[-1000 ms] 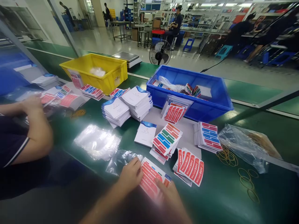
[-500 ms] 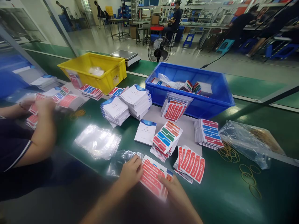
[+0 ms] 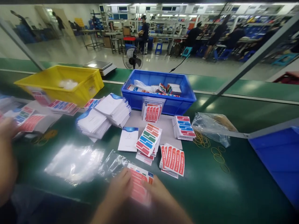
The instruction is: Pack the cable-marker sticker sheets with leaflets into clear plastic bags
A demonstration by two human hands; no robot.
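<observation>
Between my two hands is a small set of sticker sheets (image 3: 139, 180), red "Max Level / Min Level" labels on top, somewhat blurred. My left hand (image 3: 122, 183) grips the left edge, and my right hand (image 3: 155, 189) holds the right edge with its thumb on top. A clear plastic bag (image 3: 113, 162) lies against my left hand; whether the fingers also hold it I cannot tell. Just beyond are a stack of multicoloured sticker sheets (image 3: 149, 140), a white booklet (image 3: 128, 139) with a blue top, and a fanned stack of red label sheets (image 3: 173, 160).
Clear bags (image 3: 74, 163) lie at left, booklet stacks (image 3: 112, 107) behind. A yellow bin (image 3: 91, 87) and a blue bin (image 3: 161, 104) stand farther back. Rubber bands (image 3: 218, 157) and another blue bin (image 3: 275, 158) are at right. A co-worker's arm (image 3: 7, 155) reaches in at far left.
The view has swung right and up, so the table's contents appear farther left and the right-hand blue bin shows. Both hands still hold the sticker sheets.
</observation>
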